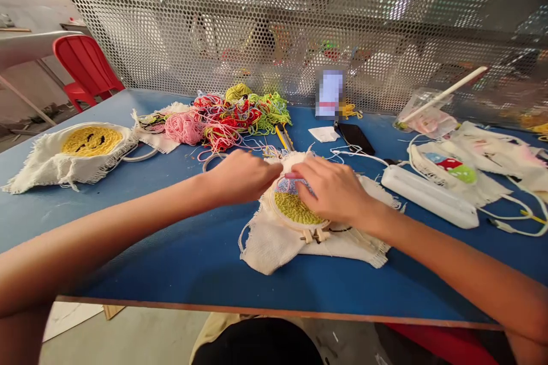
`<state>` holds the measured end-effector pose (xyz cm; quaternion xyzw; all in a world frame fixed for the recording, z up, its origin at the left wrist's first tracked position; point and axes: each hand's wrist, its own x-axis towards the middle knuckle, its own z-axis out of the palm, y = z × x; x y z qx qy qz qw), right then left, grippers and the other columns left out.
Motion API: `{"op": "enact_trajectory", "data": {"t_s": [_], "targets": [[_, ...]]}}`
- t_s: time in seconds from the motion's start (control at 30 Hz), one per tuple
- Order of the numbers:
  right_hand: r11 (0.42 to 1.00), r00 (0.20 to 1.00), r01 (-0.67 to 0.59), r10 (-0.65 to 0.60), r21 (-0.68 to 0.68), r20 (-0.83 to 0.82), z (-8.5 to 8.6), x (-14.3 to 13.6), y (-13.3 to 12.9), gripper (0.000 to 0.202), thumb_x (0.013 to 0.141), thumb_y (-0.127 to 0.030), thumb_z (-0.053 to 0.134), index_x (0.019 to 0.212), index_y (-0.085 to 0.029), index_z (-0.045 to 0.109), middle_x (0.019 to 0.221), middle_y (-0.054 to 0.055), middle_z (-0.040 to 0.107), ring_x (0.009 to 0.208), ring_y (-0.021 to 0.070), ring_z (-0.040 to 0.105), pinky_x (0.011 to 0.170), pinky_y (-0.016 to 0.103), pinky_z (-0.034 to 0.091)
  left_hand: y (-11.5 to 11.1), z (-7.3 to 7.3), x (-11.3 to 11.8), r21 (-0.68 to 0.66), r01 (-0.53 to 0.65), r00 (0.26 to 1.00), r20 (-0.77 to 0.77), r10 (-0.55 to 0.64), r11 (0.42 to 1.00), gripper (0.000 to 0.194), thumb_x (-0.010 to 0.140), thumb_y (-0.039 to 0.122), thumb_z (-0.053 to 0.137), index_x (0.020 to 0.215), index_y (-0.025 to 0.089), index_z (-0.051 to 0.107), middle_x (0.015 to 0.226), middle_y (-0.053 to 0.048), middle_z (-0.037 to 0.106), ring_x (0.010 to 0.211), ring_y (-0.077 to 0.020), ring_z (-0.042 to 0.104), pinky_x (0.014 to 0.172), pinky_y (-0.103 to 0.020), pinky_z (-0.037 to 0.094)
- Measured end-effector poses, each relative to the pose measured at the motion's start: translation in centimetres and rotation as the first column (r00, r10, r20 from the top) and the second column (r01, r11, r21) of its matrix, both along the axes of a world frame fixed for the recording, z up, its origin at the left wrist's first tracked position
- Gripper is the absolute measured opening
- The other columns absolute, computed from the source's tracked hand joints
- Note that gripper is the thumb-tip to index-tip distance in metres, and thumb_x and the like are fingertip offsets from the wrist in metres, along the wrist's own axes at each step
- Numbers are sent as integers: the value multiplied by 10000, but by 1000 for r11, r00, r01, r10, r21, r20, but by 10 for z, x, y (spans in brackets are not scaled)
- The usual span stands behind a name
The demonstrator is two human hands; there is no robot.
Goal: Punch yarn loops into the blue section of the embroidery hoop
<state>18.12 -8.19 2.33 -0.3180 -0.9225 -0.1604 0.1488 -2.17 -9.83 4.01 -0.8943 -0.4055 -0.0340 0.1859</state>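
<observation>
A round embroidery hoop (276, 214) lies near the middle of the table, stretching cream fringed cloth (272, 245). Olive-yellow looped yarn (297, 208) fills the hoop's near part, with pale blue and lilac yarn (289, 185) beyond it. My right hand (331, 188) rests over the hoop's right side, fingers bent round a thin pink-purple tool (293, 175), most of it hidden. At the hoop's far left edge, my left hand (246, 175) is closed with its fingertips together; what they pinch is hidden. A screw clamp (314, 235) sticks out at the near rim.
Tangled yarn (231, 117) and a yellow-handled cutter (283, 137) lie beyond my hands. A yellow smiley piece (92, 141) is on the left. To the right are a black phone (356, 138), a white power strip (430, 195) and another hooped piece (454, 168). Perforated metal (257, 17) stands behind.
</observation>
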Motion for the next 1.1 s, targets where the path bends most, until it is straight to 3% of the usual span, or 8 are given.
{"op": "enact_trajectory", "data": {"t_s": [0.13, 0.3, 0.57, 0.77, 0.9, 1.1], "targets": [[989, 995, -96, 96, 109, 3, -21, 4, -28, 250, 873, -184, 406, 1040, -134, 586, 831, 53, 617, 770, 181, 543, 678, 310, 379, -29, -22, -9, 76, 155, 988, -15, -155, 985, 98, 823, 146, 422, 778, 176, 504, 549, 26, 523, 437, -115, 426, 451, -269, 199], [984, 988, -150, 153, 93, -25, -25, 13, -44, 297, 872, -184, 474, 1152, -154, 569, 865, 51, 625, 775, 164, 552, 680, 298, 409, -49, -30, -16, 138, 209, 978, -48, -205, 968, 46, 834, 153, 461, 863, 176, 489, 586, 35, 492, 448, -122, 419, 447, -291, 226], [972, 965, -221, 229, 74, -127, -36, 22, -55, 415, 777, -97, 598, 1186, -160, 567, 854, 49, 617, 766, 146, 548, 690, 295, 446, -55, -34, -12, 51, 289, 956, 28, -291, 956, 82, 857, 158, 435, 919, 156, 490, 574, 37, 470, 423, -110, 373, 435, -287, 237], [956, 948, -268, 283, 117, -147, -37, 24, -55, 414, 752, -128, 639, 1162, -143, 586, 810, 39, 625, 737, 141, 561, 658, 295, 458, -52, -43, -10, -164, 310, 927, 272, -259, 936, 98, 859, 137, 398, 825, 160, 487, 554, 40, 500, 410, -100, 390, 430, -274, 252], [946, 938, -294, 313, 133, -150, -33, 23, -55, 376, 746, -143, 650, 1120, -141, 617, 809, 33, 640, 720, 141, 563, 629, 295, 454, -51, -51, -9, -166, 354, 883, 384, -270, 920, 100, 853, 146, 401, 825, 151, 497, 526, 35, 506, 411, -104, 416, 426, -271, 246], [941, 927, -328, 338, 89, -165, -35, 24, -55, 379, 741, -130, 653, 1118, -129, 619, 828, 33, 651, 716, 132, 565, 610, 285, 459, -55, -52, -10, -201, 369, 873, 411, -264, 907, 114, 858, 132, 386, 872, 137, 499, 541, 22, 515, 430, -107, 423, 448, -264, 264]]}}
